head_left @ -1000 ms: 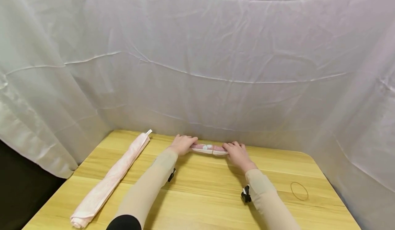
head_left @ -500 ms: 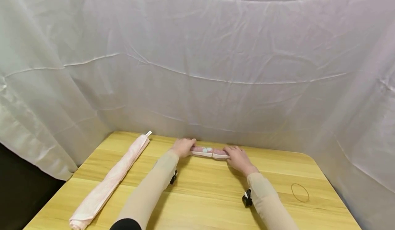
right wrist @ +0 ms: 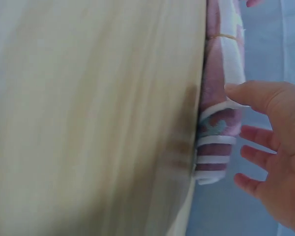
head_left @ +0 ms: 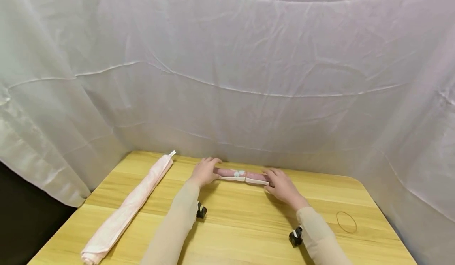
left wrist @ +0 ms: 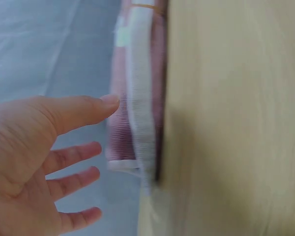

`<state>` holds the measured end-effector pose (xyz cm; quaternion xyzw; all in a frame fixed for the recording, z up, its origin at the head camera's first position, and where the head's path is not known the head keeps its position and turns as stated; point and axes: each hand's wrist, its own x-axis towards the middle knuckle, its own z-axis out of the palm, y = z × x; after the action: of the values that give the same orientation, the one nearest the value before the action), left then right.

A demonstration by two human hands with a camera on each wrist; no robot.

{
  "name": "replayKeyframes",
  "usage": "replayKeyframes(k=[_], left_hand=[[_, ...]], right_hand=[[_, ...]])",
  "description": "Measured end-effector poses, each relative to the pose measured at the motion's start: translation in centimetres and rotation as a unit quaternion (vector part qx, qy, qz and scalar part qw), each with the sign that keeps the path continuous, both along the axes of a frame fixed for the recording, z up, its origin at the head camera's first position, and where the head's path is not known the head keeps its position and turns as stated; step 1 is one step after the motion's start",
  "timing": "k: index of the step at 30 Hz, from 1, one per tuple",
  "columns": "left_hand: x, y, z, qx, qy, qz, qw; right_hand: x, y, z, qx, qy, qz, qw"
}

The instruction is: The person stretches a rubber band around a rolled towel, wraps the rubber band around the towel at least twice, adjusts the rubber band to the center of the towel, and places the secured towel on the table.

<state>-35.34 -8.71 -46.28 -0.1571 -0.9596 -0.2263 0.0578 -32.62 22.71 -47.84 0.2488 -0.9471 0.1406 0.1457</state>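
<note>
A rolled dusty-pink towel (head_left: pixel 229 173) with a white edge and pale blue motifs lies near the table's back edge. A thin tan rubber band (right wrist: pixel 223 36) circles it near the middle. My left hand (head_left: pixel 205 171) is at its left end; in the left wrist view the thumb (left wrist: pixel 96 109) overlaps the towel's side and the fingers are spread apart. My right hand (head_left: pixel 282 185) is at the other end. In the right wrist view its thumb tip lies right at the white edge, with the fingers loosely bent behind the towel. Neither hand grips it.
A longer pale pink rolled towel (head_left: pixel 128 207) with a white tag lies diagonally on the left. One loose rubber band (head_left: pixel 346 222) lies at the right of the wooden table (head_left: pixel 241 225). A white curtain (head_left: pixel 249 79) hangs behind and at both sides.
Both hands have moved outward along the towel and loosened from its ends, so more of the towel shows. The towel has come slightly toward me. The pale roll and loose band stay put.
</note>
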Motion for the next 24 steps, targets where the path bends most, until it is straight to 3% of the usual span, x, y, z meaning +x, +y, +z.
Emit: replayKeyframes(k=[6,10,16,24], left_hand=[[1.5,-1.2,0.7,0.063,0.006,0.024,0.9977],[2.3,-2.1,1.2,0.09,0.016,0.045,0.9948],[3.2,-3.4,2.2,0.128,0.058,0.053,0.9886],[4.4,-5.4,3.3,0.172,0.085,0.085,0.9778]], right_hand=[[1.5,1.0,0.6,-0.015,0.007,0.002,0.9999],[2.5,1.6,1.3,-0.024,-0.01,-0.01,0.9996],[3.9,2.9,2.2,-0.049,-0.023,-0.018,0.9984],[6.1,4.7,2.0,-0.131,0.014,0.028,0.9908]])
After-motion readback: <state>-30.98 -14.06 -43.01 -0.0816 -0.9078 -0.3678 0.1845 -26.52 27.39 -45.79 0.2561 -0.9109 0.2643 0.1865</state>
